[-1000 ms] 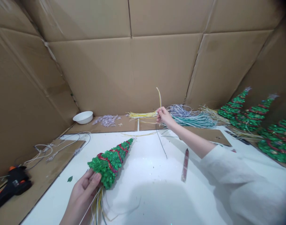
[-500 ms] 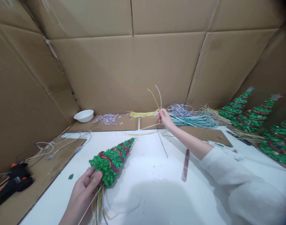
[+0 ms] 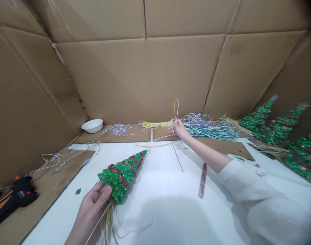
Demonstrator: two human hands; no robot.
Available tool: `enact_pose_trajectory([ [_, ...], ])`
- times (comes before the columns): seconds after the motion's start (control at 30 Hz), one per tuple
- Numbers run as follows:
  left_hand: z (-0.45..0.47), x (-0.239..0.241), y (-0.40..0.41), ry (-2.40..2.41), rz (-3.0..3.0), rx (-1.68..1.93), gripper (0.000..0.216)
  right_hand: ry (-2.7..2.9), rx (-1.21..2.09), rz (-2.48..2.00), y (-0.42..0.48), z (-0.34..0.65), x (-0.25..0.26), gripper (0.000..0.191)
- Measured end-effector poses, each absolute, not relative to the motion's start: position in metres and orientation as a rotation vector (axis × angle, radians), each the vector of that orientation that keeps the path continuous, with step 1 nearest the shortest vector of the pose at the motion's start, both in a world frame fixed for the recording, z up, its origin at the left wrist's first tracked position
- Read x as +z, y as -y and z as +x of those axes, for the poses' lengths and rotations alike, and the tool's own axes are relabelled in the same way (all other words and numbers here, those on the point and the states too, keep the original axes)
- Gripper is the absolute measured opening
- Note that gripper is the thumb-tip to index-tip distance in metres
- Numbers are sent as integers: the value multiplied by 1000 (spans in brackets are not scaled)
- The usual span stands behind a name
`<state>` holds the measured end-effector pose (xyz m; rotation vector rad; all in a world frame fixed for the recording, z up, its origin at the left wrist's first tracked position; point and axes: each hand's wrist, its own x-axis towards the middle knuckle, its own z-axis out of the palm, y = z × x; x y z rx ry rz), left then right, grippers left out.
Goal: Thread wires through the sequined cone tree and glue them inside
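Observation:
My left hand (image 3: 95,204) grips a small green glittery Christmas tree (image 3: 122,173) by its base, thumb on the near edge. The tree lies tilted with its tip pointing away to the right, wound with red trim. Yellow, white and green wires (image 3: 108,221) trail from its base past my wrist. Farther off, my right hand (image 3: 179,128) pinches a yellow and a white wire (image 3: 176,108) that stick upward. It is just beside a bundle of yellow and white wires (image 3: 157,124) and a bundle of green and white wires (image 3: 211,131).
A white bowl (image 3: 92,126) and a pile of clear purplish pieces (image 3: 117,129) stand at the back left. A black glue gun (image 3: 17,195) lies at left. A narrow red-and-clear strip (image 3: 202,180) rests near my right sleeve. Several finished trees (image 3: 285,124) stand at right.
The two wires in my right hand have swung more upright and sit lower, and its fingers have spread slightly. My left hand and the tree stay nearly still.

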<state>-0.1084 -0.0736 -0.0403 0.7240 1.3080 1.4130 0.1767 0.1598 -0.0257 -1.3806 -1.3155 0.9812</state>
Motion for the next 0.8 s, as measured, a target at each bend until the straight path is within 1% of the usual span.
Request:
enact_pose_trajectory([
  [0.07, -109, -41, 74, -1310, 720, 1410, 52, 1350, 1014, -1423, -159, 178, -25, 31],
  [0.27, -102, -31, 76, -1289, 711, 1383, 66, 1492, 1112, -1592, -158, 192, -20, 31],
  [0.43, -98, -26, 78, -1286, 691, 1380, 66, 1669, 1099, -1653, -153, 201, -14, 29],
  [0.57, -98, -27, 77, -1282, 689, 1385, 64, 1909, 1046, -1680, -143, 208, -15, 41],
  [0.67, -99, -28, 77, -1286, 692, 1380, 66, 2095, 915, -1746, -134, 212, -24, 52],
  [0.7, -99, -28, 77, -1286, 693, 1378, 66, 2148, 853, -1778, -131, 213, -28, 52],
  [0.73, -99, -28, 77, -1285, 695, 1376, 67, 2199, 792, -1808, -128, 214, -32, 47],
  [0.8, -99, -28, 77, -1287, 694, 1371, 68, 2296, 696, -1851, -125, 215, -39, 31],
])
